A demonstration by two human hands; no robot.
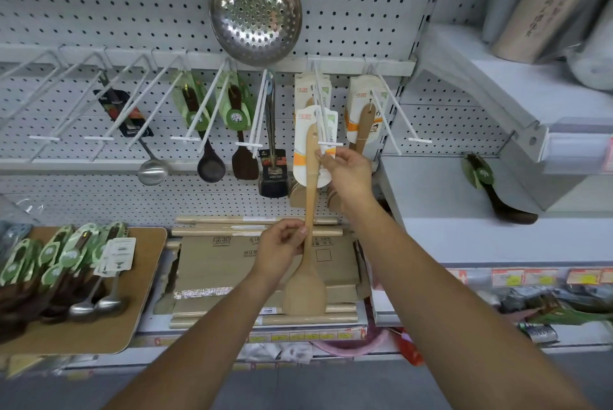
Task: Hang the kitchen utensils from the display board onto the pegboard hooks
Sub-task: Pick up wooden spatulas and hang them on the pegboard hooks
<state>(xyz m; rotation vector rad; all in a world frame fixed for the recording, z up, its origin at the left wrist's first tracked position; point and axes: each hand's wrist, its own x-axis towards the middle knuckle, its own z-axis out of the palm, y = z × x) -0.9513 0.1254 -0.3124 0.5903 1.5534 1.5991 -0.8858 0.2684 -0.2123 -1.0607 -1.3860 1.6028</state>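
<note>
A light wooden spatula (306, 290) with a white and orange card sleeve (303, 164) hangs upright in front of a white pegboard hook (328, 143). My left hand (282, 248) pinches its handle near the middle. My right hand (348, 174) pinches the card's right edge beside the hook's tip. More carded wooden spatulas (363, 121) hang on the hooks behind. The brown display board (146, 280) at lower left carries several green-carded dark spoons (53, 263) and steel ladles (99, 303).
A big perforated steel skimmer (255, 18) hangs above. Ladles and dark spoons (210, 164) occupy the middle hooks; the left hooks (43, 137) are bare. Rolling pins and cardboard boxes (215, 263) lie below. A dark spoon (497, 194) lies on the right shelf.
</note>
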